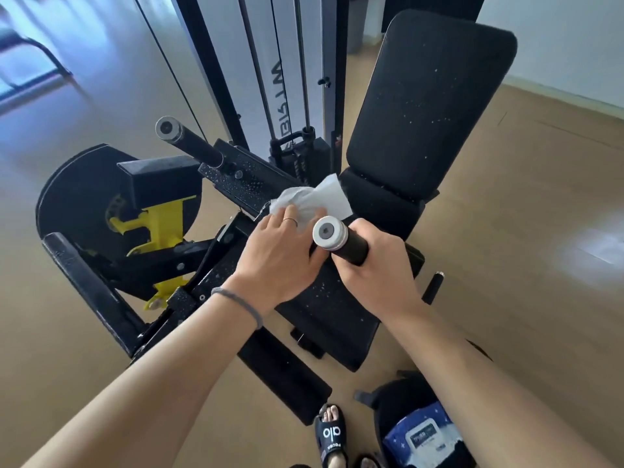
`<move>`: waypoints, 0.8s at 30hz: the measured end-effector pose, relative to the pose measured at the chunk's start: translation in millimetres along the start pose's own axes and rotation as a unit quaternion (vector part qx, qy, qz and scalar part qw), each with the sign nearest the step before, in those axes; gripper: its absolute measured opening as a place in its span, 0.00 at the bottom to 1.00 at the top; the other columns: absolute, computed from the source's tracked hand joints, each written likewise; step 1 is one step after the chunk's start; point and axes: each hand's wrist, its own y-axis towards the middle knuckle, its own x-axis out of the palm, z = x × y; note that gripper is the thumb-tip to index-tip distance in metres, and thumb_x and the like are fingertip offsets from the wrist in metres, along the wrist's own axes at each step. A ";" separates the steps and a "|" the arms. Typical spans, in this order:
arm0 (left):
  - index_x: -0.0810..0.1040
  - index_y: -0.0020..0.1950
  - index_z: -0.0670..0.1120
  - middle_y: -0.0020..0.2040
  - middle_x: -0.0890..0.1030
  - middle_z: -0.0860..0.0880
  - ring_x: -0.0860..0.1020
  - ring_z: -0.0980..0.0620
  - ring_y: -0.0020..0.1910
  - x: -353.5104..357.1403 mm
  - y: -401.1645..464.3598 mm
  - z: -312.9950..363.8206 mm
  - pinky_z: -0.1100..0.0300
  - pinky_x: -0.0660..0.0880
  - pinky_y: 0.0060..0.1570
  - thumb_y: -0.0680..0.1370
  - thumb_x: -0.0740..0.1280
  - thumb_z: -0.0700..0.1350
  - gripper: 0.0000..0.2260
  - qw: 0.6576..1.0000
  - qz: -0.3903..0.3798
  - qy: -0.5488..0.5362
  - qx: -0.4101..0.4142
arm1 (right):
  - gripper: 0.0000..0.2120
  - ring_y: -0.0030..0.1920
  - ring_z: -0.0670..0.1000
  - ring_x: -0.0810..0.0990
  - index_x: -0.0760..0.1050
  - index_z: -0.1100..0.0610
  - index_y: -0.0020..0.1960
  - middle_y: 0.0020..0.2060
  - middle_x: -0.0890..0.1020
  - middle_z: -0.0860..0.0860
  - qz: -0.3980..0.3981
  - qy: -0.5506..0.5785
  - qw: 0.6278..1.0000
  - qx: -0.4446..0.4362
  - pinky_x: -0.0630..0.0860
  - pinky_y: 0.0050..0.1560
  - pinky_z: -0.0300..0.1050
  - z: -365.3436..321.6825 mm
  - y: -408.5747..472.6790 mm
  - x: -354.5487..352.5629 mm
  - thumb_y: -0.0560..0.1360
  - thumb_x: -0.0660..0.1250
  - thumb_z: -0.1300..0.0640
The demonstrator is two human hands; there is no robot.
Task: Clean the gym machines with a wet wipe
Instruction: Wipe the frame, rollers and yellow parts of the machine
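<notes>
A black seated gym machine fills the middle of the head view, with a speckled seat pad [324, 305] and a tall back pad [429, 106]. My right hand [374, 271] grips a black handle bar [347, 246] that ends in a silver cap. My left hand [280, 255] holds a crumpled white wet wipe [314, 199] beside that handle, over the machine's frame. The fingertips are hidden under the wipe.
A second black handle with a silver cap [189, 141] sticks out at the left, above a yellow adjuster [158, 228] and a black cam disc. White weight stack frame [287, 79] stands behind. A blue wipe packet [425, 434] lies on a dark bag by my sandalled foot [332, 434].
</notes>
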 end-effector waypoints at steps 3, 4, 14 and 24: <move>0.57 0.78 0.57 0.68 0.71 0.43 0.72 0.43 0.68 -0.5 -0.6 2.2 0.50 0.67 0.69 0.75 0.37 0.62 0.33 1.000 -0.002 0.021 0.002 | 0.07 0.34 0.48 0.80 0.74 0.55 0.42 0.32 0.79 0.45 0.000 -0.004 1.000 -0.011 0.80 0.38 0.44 2.2 0.1 -0.3 0.74 0.72 0.55; 0.55 0.78 0.58 0.70 0.70 0.42 0.71 0.42 0.68 -2.6 3.0 -1.2 0.50 0.66 0.71 0.74 0.38 0.62 0.33 1.000 -0.017 0.019 -0.015 | 0.08 0.34 0.48 0.80 0.74 0.55 0.42 0.31 0.79 0.46 0.000 -0.008 1.000 -0.016 0.80 0.37 0.44 2.9 0.4 -0.5 0.74 0.72 0.56; 0.54 0.81 0.43 0.81 0.53 0.38 0.56 0.44 0.80 -10.0 9.8 -19.5 0.52 0.49 0.80 0.75 0.34 0.63 0.40 0.997 -0.065 -0.015 0.042 | 0.18 0.30 0.46 0.75 0.65 0.47 0.36 0.26 0.72 0.44 0.020 -0.011 1.000 0.000 0.69 0.30 0.34 -1.9 -0.4 0.8 0.73 0.73 0.60; 0.56 0.81 0.41 0.82 0.54 0.40 0.54 0.47 0.81 -4.3 19.4 -80.7 0.55 0.46 0.80 0.84 0.43 0.62 0.33 0.993 -0.060 -0.058 0.078 | 0.30 0.54 0.44 0.80 0.73 0.38 0.59 0.53 0.82 0.42 -0.307 0.014 0.938 0.163 0.78 0.50 0.43 -37.6 23.2 -50.6 0.68 0.76 0.67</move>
